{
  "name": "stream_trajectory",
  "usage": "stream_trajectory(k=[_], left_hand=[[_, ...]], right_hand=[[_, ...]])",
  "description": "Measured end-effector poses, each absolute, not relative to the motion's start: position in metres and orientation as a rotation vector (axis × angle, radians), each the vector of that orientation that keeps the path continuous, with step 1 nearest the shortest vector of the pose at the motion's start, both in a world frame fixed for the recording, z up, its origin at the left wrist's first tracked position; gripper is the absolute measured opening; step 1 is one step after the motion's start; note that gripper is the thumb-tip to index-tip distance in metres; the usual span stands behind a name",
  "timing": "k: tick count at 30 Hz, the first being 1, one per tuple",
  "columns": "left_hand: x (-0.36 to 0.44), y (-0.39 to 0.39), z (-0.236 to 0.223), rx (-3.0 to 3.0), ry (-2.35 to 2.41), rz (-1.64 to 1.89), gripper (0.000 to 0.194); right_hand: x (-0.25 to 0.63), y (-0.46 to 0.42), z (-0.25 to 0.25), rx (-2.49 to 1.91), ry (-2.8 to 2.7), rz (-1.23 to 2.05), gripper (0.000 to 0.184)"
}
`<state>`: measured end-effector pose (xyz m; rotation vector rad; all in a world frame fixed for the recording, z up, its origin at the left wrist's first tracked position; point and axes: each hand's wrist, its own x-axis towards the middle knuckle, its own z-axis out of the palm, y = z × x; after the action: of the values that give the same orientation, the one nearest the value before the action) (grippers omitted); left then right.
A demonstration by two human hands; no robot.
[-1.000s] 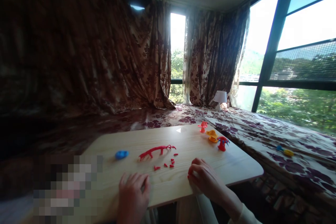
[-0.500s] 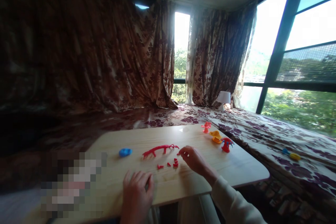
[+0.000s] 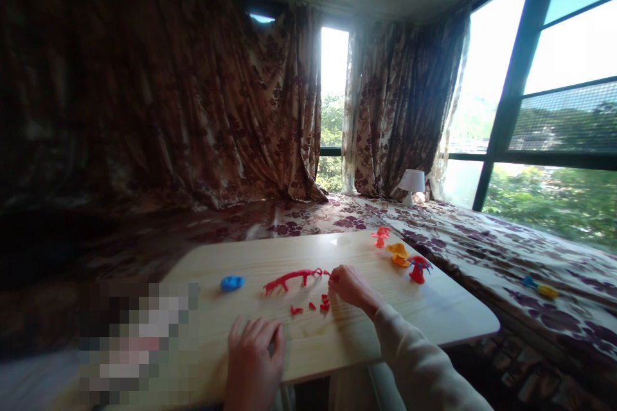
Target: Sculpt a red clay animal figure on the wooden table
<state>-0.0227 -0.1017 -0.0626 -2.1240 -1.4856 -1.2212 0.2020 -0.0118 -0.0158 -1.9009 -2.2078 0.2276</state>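
On the pale wooden table [image 3: 434, 314] lies a long red clay figure [image 3: 289, 279] with several small red clay bits [image 3: 315, 304] in front of it. My right hand [image 3: 349, 286] reaches out to the figure's right end, its fingers curled and pinched together at the clay there. What they pinch is hidden. My left hand [image 3: 253, 356] lies flat near the table's front edge, fingers stretched out, holding nothing. A blue clay lump [image 3: 232, 282] sits left of the figure.
Three small clay figures, red-orange [image 3: 382, 235], yellow-orange [image 3: 399, 253] and red with blue [image 3: 418, 267], stand at the table's far right. A flowered bedcover [image 3: 482, 250] surrounds the table, with a white lamp [image 3: 413, 184] by the curtains and a blue-yellow toy [image 3: 540, 288] at right.
My right hand has moved from the table's front edge forward and left to the right end of the red figure. My left hand has stayed flat in place.
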Motion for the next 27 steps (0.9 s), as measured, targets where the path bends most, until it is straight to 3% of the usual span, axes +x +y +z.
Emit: stream_trajectory(k=[11,21,27], left_hand=[[-0.022,-0.101,-0.063,-2.087,-1.449,-1.229,0.024],[-0.023,-0.099,-0.065,-2.098,-1.435,-1.174,0.021],[-0.031,-0.093,-0.070,-2.106,-1.356,-1.101,0.016]], right_hand=[[0.198,0.021,-0.008,-1.938,-2.134,0.249,0.028],[0.241,-0.019,-0.013,-1.871,-2.133,0.308,0.028],[0.223,-0.002,-0.009,-1.846,-2.091,0.338,0.028]])
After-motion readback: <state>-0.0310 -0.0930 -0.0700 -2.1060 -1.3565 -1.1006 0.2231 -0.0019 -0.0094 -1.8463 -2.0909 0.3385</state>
